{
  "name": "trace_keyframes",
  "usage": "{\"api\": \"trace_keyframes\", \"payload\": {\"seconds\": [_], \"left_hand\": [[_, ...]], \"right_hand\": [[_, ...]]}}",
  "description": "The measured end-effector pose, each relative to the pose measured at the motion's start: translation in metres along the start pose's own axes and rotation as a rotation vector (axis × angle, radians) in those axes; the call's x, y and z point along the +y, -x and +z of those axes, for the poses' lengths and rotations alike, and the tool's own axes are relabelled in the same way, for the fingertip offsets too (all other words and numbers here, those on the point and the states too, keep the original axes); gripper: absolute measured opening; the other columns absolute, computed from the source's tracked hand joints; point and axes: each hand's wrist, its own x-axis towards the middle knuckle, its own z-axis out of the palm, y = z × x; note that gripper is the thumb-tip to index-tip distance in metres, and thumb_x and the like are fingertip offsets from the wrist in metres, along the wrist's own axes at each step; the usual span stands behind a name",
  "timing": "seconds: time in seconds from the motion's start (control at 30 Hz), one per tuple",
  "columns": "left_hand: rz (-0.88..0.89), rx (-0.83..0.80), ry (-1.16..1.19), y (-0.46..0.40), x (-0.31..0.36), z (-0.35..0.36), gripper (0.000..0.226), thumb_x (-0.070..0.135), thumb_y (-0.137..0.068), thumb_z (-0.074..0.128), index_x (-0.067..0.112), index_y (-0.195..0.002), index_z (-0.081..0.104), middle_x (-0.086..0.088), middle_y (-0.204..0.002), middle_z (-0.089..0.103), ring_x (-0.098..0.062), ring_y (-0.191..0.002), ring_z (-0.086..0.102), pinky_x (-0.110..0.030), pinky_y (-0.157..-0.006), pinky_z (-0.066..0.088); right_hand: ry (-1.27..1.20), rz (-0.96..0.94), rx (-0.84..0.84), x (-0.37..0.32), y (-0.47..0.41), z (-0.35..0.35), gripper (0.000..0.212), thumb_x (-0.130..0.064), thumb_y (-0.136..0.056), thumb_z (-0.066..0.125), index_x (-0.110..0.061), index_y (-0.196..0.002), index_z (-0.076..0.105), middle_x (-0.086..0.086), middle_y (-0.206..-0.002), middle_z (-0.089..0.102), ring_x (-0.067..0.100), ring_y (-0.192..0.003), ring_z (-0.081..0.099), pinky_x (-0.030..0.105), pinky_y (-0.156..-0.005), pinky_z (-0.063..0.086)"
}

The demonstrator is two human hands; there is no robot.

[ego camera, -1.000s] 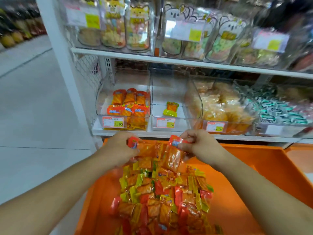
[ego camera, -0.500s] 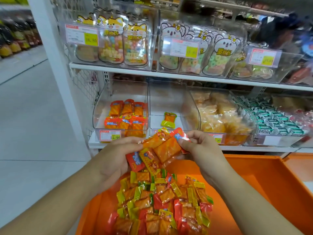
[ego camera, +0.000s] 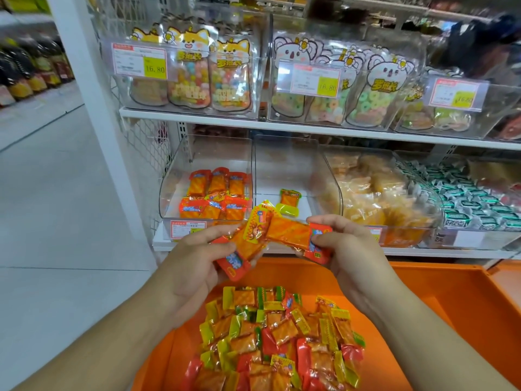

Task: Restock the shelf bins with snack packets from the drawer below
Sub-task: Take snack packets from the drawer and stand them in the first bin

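Above the orange drawer (ego camera: 451, 303), the left hand (ego camera: 194, 266) and right hand (ego camera: 346, 249) each pinch red-ended snack packets (ego camera: 270, 235). A loose packet pile (ego camera: 279, 342) lies in the drawer, with the clear shelf bins (ego camera: 205, 176) behind it.

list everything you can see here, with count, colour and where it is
held packets: a few, red and orange with one yellow-ended, between both hands above the drawer
drawer: one, orange, below the shelf
loose packets: many, red, orange and yellow-green, piled in the drawer
left bin: one, clear, lower shelf, holding several red and orange packets
middle bin: one, clear, holding a single green-ended packet
right bins: two, clear, with pale orange and green-white packets
upper bins: three, clear, bags of candy
left hand: grips the packets
right hand: pinches the packets
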Motion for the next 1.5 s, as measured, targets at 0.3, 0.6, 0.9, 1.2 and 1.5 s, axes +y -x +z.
{"api": "trace_keyframes", "payload": {"seconds": [0.3, 0.6, 0.9, 1.2, 1.5], "left_hand": [[-0.029, -0.121, -0.167, 0.007, 0.001, -0.002, 0.038, 0.024, -0.092, 0.067, 0.013, -0.129, 0.068, -0.014, -0.117, 0.076, -0.032, -0.111, 0.073, -0.051, -0.097, 0.055], [0.021, -0.077, -0.474, 0.001, -0.005, -0.011, 0.072, 0.036, -0.055, 0.099, 0.042, -0.121, 0.070, 0.004, -0.125, 0.072, -0.022, -0.114, 0.071, -0.050, -0.094, 0.060], [0.149, 0.028, -0.721, 0.005, -0.010, -0.004, 0.046, 0.045, -0.078, 0.087, 0.053, -0.118, 0.067, 0.023, -0.121, 0.067, -0.007, -0.117, 0.062, -0.045, -0.098, 0.058], [0.132, 0.032, -0.294, 0.000, 0.008, -0.016, 0.037, 0.017, -0.078, 0.085, 0.014, -0.113, 0.075, -0.015, -0.106, 0.077, -0.027, -0.098, 0.067, -0.041, -0.091, 0.050], [0.096, 0.073, -0.486, 0.000, -0.003, -0.008, 0.013, 0.037, -0.090, 0.076, 0.031, -0.100, 0.081, 0.018, -0.096, 0.079, -0.004, -0.096, 0.072, -0.028, -0.091, 0.055]], "right_hand": [[0.451, -0.303, -0.132, 0.001, 0.018, 0.003, 0.034, 0.002, -0.087, 0.078, -0.027, -0.104, 0.074, -0.008, -0.067, 0.044, 0.012, -0.062, 0.042, 0.028, -0.057, 0.041], [0.510, -0.420, -0.072, 0.001, 0.026, 0.012, 0.036, 0.000, -0.085, 0.081, -0.028, -0.107, 0.075, 0.006, -0.080, 0.060, 0.014, -0.066, 0.052, 0.018, -0.061, 0.049], [0.616, -0.492, -0.026, 0.005, 0.028, 0.021, 0.033, -0.011, -0.091, 0.078, -0.036, -0.112, 0.072, -0.018, -0.092, 0.074, 0.002, -0.088, 0.068, 0.021, -0.070, 0.059], [0.454, -0.467, -0.043, 0.000, 0.013, 0.008, 0.030, 0.000, -0.090, 0.077, -0.029, -0.100, 0.075, 0.007, -0.087, 0.073, 0.031, -0.081, 0.068, 0.045, -0.072, 0.062], [0.668, -0.508, -0.169, 0.007, 0.023, 0.019, 0.023, -0.012, -0.086, 0.083, -0.033, -0.092, 0.077, -0.018, -0.071, 0.062, 0.014, -0.070, 0.061, 0.027, -0.064, 0.052]]}}
